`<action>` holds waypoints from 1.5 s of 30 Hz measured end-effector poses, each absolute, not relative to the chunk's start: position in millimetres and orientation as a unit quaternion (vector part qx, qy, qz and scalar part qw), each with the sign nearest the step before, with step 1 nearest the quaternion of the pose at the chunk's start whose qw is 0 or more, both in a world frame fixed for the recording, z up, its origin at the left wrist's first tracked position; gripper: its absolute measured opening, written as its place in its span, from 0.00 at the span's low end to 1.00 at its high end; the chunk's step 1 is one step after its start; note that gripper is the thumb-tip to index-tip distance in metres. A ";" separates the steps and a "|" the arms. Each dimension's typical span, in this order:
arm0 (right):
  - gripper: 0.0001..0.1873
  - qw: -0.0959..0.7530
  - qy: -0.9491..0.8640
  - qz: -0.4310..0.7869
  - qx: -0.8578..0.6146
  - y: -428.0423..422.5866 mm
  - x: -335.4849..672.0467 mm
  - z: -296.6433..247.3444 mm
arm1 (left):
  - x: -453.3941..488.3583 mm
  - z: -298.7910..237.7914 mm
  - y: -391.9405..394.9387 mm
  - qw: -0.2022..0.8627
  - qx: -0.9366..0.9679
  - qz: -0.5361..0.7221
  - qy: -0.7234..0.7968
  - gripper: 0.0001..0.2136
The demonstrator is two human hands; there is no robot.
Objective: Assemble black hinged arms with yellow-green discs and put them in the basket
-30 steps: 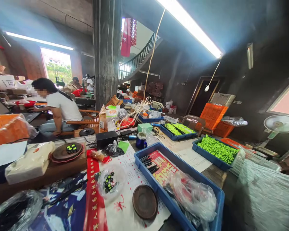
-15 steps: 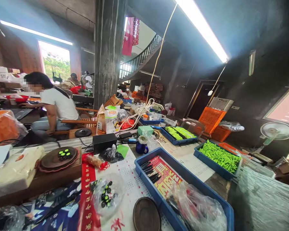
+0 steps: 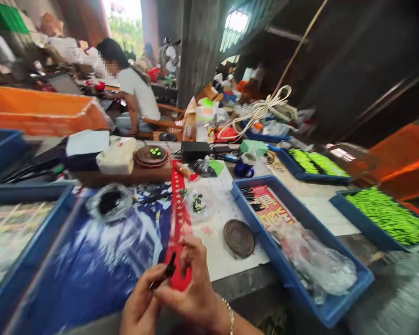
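Note:
Both my hands are at the near edge of the table, a little blurred. My left hand (image 3: 143, 298) is closed on a short black stick-like piece (image 3: 170, 266), which juts up between thumb and finger; its exact kind cannot be made out. Against it lies my right hand (image 3: 199, 288), a bracelet on its wrist. Its thumb reaches the lower part of the black piece, while its bent fingers stand apart from the thumb. Beyond them is a clear plastic bag (image 3: 209, 204) with small black and green round parts. A dark round wooden dish (image 3: 239, 238) sits to the right.
At right is a blue tray (image 3: 300, 298) with black sticks, a red printed sheet and plastic film. Farther right, another tray (image 3: 356, 218) holds bright green pieces. A plastic-wrapped black bundle (image 3: 110, 202) lies on the blue sheet (image 3: 91, 260). A person (image 3: 138, 93) sits at the back left.
My view has turned left and down. Both my hands have come into view, the left one with the black piece. More trays and an orange crate now show at left.

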State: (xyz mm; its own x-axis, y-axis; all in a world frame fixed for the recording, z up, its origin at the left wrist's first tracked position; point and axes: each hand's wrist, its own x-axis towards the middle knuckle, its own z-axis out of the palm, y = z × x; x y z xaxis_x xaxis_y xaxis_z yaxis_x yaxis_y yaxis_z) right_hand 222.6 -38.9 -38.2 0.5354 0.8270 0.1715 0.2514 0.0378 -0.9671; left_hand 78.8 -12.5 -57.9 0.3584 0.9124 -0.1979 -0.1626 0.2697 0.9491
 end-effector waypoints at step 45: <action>0.33 0.413 -0.590 0.329 -0.611 -58.4 193.4 -36.9 | 58.0 -48.5 -32.6 0.664 0.479 0.414 0.397 0.11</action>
State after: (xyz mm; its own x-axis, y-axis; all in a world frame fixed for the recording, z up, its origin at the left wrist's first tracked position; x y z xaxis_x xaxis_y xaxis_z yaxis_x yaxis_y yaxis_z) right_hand 193.4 -58.4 -36.9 0.0871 0.9925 0.0861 0.4491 0.0380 -0.8927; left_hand 58.0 -32.6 -48.5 0.3416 0.9307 -0.1309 -0.1686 0.1977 0.9657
